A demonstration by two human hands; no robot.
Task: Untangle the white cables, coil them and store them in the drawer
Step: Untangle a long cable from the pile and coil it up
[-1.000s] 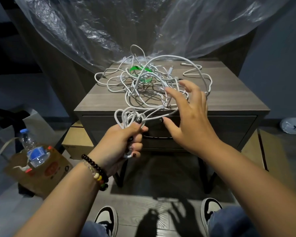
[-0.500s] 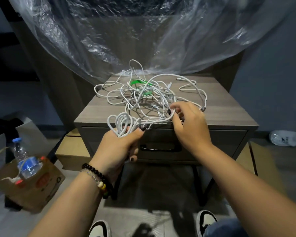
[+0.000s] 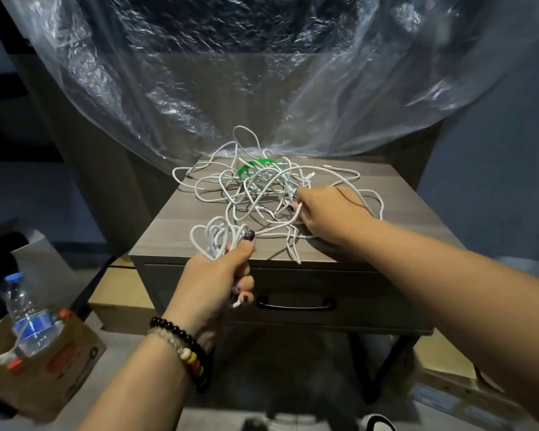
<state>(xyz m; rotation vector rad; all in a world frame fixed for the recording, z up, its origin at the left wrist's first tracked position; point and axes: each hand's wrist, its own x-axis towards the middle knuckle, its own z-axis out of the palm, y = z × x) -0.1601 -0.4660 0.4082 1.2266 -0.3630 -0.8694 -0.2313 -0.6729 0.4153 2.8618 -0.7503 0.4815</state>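
Above the shut drawer [image 3: 293,293], my left hand [image 3: 218,275] grips a part-made coil [image 3: 213,236]; my right hand [image 3: 327,213] pinches a strand in the tangle [image 3: 262,188].

1. Behind the nightstand we see a crumpled clear plastic sheet [image 3: 199,73] draped down.
2. At lower left we find a water bottle [image 3: 28,318] with a blue label standing in a brown cardboard box [image 3: 53,381].
3. Flat cardboard [image 3: 119,293] lies on the floor beside the nightstand.
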